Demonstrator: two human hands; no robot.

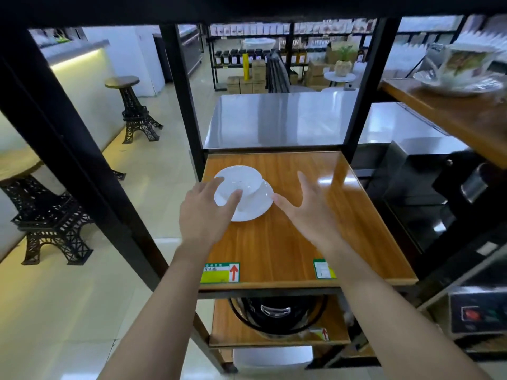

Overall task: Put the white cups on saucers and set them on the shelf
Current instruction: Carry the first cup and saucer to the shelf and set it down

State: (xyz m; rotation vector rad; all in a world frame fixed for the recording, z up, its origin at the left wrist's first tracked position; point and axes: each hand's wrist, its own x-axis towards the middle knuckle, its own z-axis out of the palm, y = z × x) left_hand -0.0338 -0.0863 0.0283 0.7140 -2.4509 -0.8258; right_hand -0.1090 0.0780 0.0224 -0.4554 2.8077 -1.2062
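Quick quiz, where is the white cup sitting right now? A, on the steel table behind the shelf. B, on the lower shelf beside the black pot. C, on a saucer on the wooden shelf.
C: the white cup sits on a saucer on the wooden shelf, with the left hand touching its rim.
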